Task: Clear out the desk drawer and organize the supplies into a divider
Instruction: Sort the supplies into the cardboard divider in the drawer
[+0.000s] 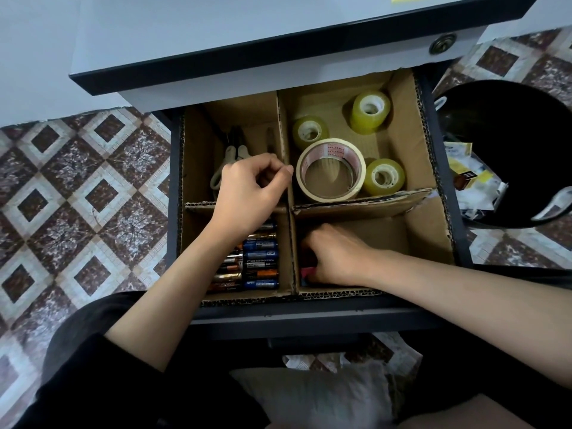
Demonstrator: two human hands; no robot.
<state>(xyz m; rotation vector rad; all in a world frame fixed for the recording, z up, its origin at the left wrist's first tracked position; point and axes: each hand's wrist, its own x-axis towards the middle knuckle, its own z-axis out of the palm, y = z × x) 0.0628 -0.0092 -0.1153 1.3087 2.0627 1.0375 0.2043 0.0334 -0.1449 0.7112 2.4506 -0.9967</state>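
The brown corrugated cardboard divider (411, 205) is sitting inside the open dark-framed desk drawer (309, 315), splitting it into four compartments. The left hand (247, 193) is curling its fingers (278, 168) narrowly, pinching the top edge of the centre partition. Just beyond those fingers, pale-handled scissors (230, 156) are lying in the far left compartment. To their right, a large cream tape roll (330, 169) and three small yellowish clear tape rolls (370, 112) are resting in the far right compartment. Under the left wrist, AA batteries (260, 261) are lying stacked in the near left compartment. The right hand (335, 255) is reaching into the near right compartment, fingers closing on a small red and pink object (307, 271), too hidden to identify.
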